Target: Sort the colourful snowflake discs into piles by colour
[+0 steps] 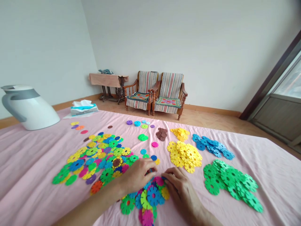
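Observation:
A mixed heap of flower-shaped, notched plastic discs (153, 196) lies in front of me on the pink cloth (183, 213). Over its far edge, my left hand (140, 174) has its fingers curled down, and a bit of blue shows between them. My right hand (177, 183) faces it from the right, fingers bent together, with the edge of a blue disc (164, 178) at the fingertips. The fingers hide most of what they touch. Left of the hands spreads a larger mixed heap of discs (107, 174), partly behind my left forearm.
Sorted piles lie to the right: yellow discs (184, 155), blue discs (213, 146), green discs (229, 179) and small brown discs (161, 134). A white jug (35, 110) and a tissue box (84, 109) stand at the left. Beyond the table are two wooden armchairs (169, 91).

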Demonstrator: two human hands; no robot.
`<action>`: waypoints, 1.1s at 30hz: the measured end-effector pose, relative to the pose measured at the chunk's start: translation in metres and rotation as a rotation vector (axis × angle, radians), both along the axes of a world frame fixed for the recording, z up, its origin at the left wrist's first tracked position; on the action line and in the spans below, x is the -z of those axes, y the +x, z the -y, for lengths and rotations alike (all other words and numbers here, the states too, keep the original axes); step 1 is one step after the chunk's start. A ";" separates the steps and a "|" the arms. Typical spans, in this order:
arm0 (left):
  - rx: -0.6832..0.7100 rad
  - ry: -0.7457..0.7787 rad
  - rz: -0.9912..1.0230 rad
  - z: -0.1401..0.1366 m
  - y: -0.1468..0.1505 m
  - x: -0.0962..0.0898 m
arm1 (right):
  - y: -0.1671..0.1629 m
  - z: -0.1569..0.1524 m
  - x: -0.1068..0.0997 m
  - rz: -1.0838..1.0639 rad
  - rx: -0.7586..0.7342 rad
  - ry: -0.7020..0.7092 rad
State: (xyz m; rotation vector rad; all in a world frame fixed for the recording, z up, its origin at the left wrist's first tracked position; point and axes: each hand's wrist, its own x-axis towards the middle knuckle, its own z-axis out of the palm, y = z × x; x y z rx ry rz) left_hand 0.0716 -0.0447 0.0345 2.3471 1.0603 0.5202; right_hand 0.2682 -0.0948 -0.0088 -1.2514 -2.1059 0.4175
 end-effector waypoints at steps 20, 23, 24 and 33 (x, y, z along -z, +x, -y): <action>-0.658 0.110 0.139 -0.106 -0.046 0.000 | 0.002 -0.002 0.012 -0.150 0.208 0.079; -0.838 0.137 0.061 -0.149 -0.072 0.005 | 0.001 -0.004 0.013 -0.131 0.212 0.068; -0.877 0.138 0.033 -0.159 -0.078 0.008 | 0.002 -0.004 0.014 -0.126 0.211 0.068; -0.869 0.201 -0.093 -0.167 -0.086 0.017 | 0.002 -0.004 0.013 -0.120 0.210 0.100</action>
